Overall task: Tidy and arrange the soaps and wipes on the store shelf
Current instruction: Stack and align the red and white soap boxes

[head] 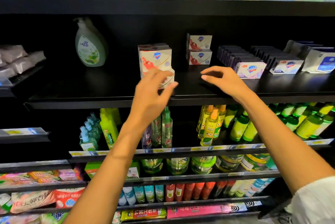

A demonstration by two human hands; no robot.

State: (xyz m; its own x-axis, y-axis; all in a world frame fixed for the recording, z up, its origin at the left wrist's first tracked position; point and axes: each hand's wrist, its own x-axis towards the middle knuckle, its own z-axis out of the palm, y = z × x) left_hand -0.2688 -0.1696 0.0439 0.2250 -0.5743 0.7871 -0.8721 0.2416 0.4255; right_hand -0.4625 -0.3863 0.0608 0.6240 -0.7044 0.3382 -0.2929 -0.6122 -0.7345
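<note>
Black shelf (101, 95): front soap stack (155, 60) stands mid-shelf. Left hand (154, 91), fingers spread and empty, overlaps its lowest box. Right hand (223, 80), loosely curled, holds nothing, right of the stack. Wipes (320, 62) far right.

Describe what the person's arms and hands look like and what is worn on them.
Both hands are bare: no gloves, rings, watch or bracelets show on the left hand or the right hand. Both forearms are uncovered along their whole visible length. A white sleeve with a slightly textured fabric shows at the right arm near the bottom right corner. No left sleeve is in view.
</note>
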